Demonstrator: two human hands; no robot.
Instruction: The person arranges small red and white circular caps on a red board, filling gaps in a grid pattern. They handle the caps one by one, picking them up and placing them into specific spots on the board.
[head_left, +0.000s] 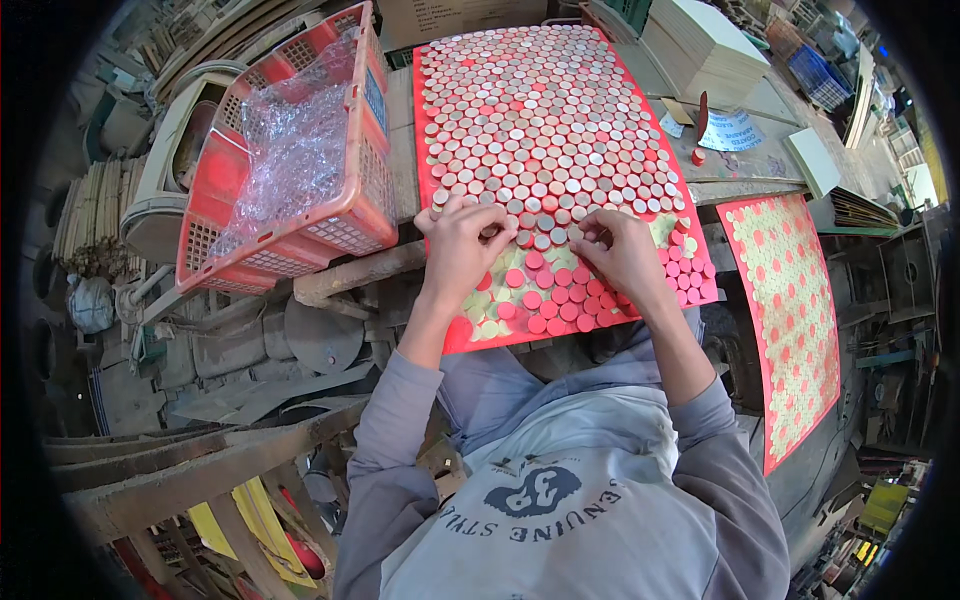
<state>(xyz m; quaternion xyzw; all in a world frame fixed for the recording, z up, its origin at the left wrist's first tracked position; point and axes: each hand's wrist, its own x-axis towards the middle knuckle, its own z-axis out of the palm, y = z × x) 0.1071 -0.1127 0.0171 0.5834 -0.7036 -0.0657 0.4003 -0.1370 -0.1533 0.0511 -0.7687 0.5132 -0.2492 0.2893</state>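
Observation:
A red-edged board (420, 97) lies on the bench, most of it covered with small round discs (517, 135) in close rows, pale on top with red sides. My left hand (461, 236) rests over the near left part of these rows, thumb and forefinger curled together at the discs. Opposite it, my right hand (619, 244) has its fingertips bent down against the discs at the row's near edge. Whether either hand pinches a disc is hidden by the fingers. Closer to me, loose red-topped discs (568, 311) lie over a pale green dotted area (491, 328).
A red plastic crate (289, 255) with clear plastic wrap (300, 142) stands on the left. At the right are a stack of pale boards (701, 56), a torn abrasive sheet (731, 133), a single disc (698, 156) and another red-edged board (787, 322) with green and red dots.

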